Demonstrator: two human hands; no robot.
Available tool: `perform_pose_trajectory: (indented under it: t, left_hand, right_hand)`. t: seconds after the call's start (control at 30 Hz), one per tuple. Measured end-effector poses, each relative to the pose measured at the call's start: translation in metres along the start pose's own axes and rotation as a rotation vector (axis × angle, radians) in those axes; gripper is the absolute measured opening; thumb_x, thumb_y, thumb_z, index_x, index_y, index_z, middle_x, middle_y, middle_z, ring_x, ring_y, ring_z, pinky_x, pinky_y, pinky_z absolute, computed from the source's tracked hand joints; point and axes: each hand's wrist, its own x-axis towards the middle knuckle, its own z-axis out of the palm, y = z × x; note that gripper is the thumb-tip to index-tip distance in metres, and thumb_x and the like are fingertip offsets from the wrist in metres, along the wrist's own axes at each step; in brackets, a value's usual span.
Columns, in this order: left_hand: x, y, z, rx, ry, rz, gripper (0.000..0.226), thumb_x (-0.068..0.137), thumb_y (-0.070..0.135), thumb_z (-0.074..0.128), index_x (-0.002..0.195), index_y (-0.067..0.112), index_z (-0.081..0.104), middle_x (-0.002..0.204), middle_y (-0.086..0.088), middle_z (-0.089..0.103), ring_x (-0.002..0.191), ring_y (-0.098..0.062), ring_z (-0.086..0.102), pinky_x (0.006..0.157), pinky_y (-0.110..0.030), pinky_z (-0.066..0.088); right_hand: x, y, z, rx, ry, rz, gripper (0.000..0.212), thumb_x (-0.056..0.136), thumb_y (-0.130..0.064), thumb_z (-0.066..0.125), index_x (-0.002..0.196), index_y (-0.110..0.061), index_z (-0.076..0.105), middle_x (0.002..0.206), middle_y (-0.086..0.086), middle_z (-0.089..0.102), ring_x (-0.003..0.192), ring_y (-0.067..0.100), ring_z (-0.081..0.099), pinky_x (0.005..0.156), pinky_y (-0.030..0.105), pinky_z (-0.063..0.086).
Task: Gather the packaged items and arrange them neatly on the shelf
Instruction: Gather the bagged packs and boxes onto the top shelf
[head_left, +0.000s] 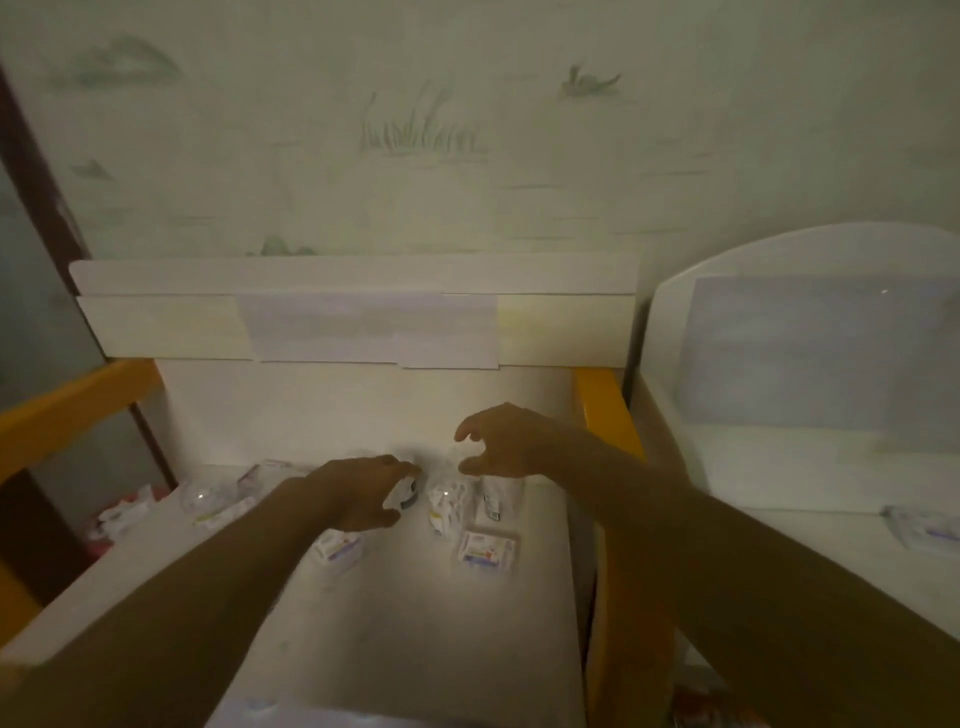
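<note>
Several small clear-wrapped packages lie on a white shelf (415, 613) with orange side rails. My left hand (363, 493) reaches over a small package with a dark band (408, 496), thumb and fingers spread around it. My right hand (498, 441) hovers with curved fingers and thumb apart over an upright clear packet (449, 501). A flat boxed item (488, 552) lies near the right front, another package (337, 551) sits under my left wrist, and a further one (496, 501) stands by the right rail. More packets (223, 499) lie at the left.
White panels (353, 312) lean against the back wall above the shelf. An orange rail (602, 405) borders the right side, another (67, 410) the left. A white unit (800, 395) stands to the right with a wrapped item (924, 530) on it. Red-and-white packaging (124, 514) sits at far left.
</note>
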Motion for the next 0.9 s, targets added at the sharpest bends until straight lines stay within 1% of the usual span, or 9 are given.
perform_pose_trajectory:
  t: [0.13, 0.27, 0.33, 0.47, 0.53, 0.6, 0.73, 0.8, 0.9]
  left_hand:
    - [0.039, 0.004, 0.014, -0.054, 0.023, 0.123, 0.083, 0.085, 0.039, 0.065, 0.15, 0.032, 0.014, 0.156, 0.0, 0.025, 0.13, -0.024, 0.045, 0.105, -0.038, 0.041]
    - [0.064, 0.006, 0.032, -0.026, 0.089, 0.264, 0.089, 0.082, 0.044, 0.068, 0.15, 0.034, 0.012, 0.158, 0.001, 0.013, 0.132, -0.028, 0.043, 0.106, -0.041, 0.04]
    - [0.071, 0.002, 0.041, -0.03, 0.107, 0.287, 0.086, 0.082, 0.043, 0.069, 0.149, 0.032, 0.017, 0.156, -0.003, 0.017, 0.13, -0.029, 0.045, 0.105, -0.041, 0.041]
    - [0.074, -0.009, 0.052, -0.128, 0.134, 0.287, 0.084, 0.078, 0.047, 0.072, 0.145, 0.028, 0.025, 0.143, -0.008, 0.027, 0.117, -0.03, 0.051, 0.098, -0.037, 0.047]
    - [0.073, -0.016, 0.052, -0.186, 0.11, 0.291, 0.084, 0.076, 0.048, 0.074, 0.143, 0.028, 0.028, 0.14, -0.007, 0.028, 0.111, -0.028, 0.055, 0.093, -0.034, 0.048]
    - [0.07, -0.023, 0.049, -0.214, 0.099, 0.297, 0.083, 0.074, 0.046, 0.076, 0.142, 0.028, 0.03, 0.14, -0.003, 0.03, 0.109, -0.027, 0.057, 0.091, -0.033, 0.049]
    - [0.061, -0.036, 0.037, -0.189, 0.063, 0.326, 0.082, 0.076, 0.042, 0.075, 0.143, 0.028, 0.03, 0.141, 0.002, 0.04, 0.12, -0.021, 0.051, 0.098, -0.031, 0.043]
    - [0.054, -0.043, 0.021, -0.177, 0.051, 0.346, 0.076, 0.076, 0.04, 0.076, 0.139, 0.029, 0.035, 0.135, 0.003, 0.048, 0.116, -0.017, 0.053, 0.096, -0.029, 0.045]
    - [0.041, -0.056, -0.012, -0.142, 0.056, 0.347, 0.073, 0.074, 0.042, 0.077, 0.134, 0.032, 0.038, 0.13, 0.005, 0.052, 0.111, -0.015, 0.054, 0.094, -0.032, 0.047]
  right_hand:
    - [0.011, -0.006, 0.031, -0.026, -0.1, 0.139, 0.055, 0.09, -0.04, 0.064, 0.138, -0.018, 0.049, 0.137, 0.006, 0.054, 0.127, 0.026, 0.05, 0.106, 0.041, 0.042]
    - [0.015, -0.005, 0.074, -0.003, -0.203, 0.265, 0.058, 0.089, -0.036, 0.067, 0.139, -0.013, 0.048, 0.137, 0.009, 0.054, 0.125, 0.029, 0.052, 0.105, 0.04, 0.044]
    - [0.014, -0.001, 0.097, 0.045, -0.228, 0.332, 0.063, 0.088, -0.037, 0.068, 0.142, -0.014, 0.046, 0.139, 0.009, 0.053, 0.125, 0.028, 0.052, 0.104, 0.038, 0.044]
    - [0.006, 0.008, 0.134, 0.11, -0.236, 0.447, 0.089, 0.077, -0.047, 0.077, 0.149, -0.018, 0.033, 0.148, 0.007, 0.043, 0.131, 0.028, 0.046, 0.106, 0.041, 0.043]
    - [0.007, 0.01, 0.144, 0.128, -0.235, 0.484, 0.085, 0.076, -0.044, 0.078, 0.145, -0.015, 0.038, 0.143, 0.009, 0.047, 0.126, 0.028, 0.05, 0.103, 0.039, 0.045]
    - [0.009, 0.009, 0.148, 0.133, -0.225, 0.507, 0.073, 0.077, -0.041, 0.078, 0.137, -0.013, 0.047, 0.134, 0.01, 0.054, 0.118, 0.027, 0.055, 0.095, 0.036, 0.049]
    - [0.008, 0.002, 0.148, 0.109, -0.192, 0.525, 0.063, 0.078, -0.041, 0.077, 0.128, -0.011, 0.053, 0.124, 0.009, 0.06, 0.109, 0.025, 0.06, 0.077, 0.028, 0.045]
    - [0.007, -0.004, 0.135, 0.123, -0.147, 0.52, 0.065, 0.078, -0.04, 0.076, 0.132, -0.014, 0.051, 0.124, 0.008, 0.061, 0.108, 0.025, 0.061, 0.077, 0.028, 0.047]
    - [0.005, -0.016, 0.098, 0.102, -0.108, 0.498, 0.071, 0.079, -0.039, 0.076, 0.138, -0.016, 0.045, 0.129, 0.009, 0.057, 0.113, 0.026, 0.058, 0.088, 0.034, 0.05]
